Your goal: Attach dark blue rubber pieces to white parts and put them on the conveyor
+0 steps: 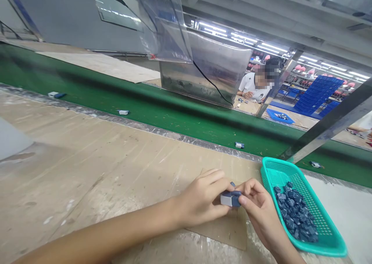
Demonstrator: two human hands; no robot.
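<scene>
A small dark blue and white plastic piece [231, 199] is held above the worktable. My left hand [207, 196] is closed on its left side, with the white face turned toward me. From the right, my right hand [257, 202] pinches the blue end between thumb and fingers. Whether a separate small part is in that pinch, I cannot tell. Under both hands lies a flat brown sheet [222, 233]. Just right of my right hand, a green plastic basket [328, 233] holds many small dark blue parts [295, 211].
Beyond the table [116, 167] runs a green conveyor belt [174, 122] carrying similar pieces, among them one piece [240, 144] straight ahead. A metal post [328, 120] slants up behind the basket. Across the belt sits a person [255, 84] near a blue tray [280, 117].
</scene>
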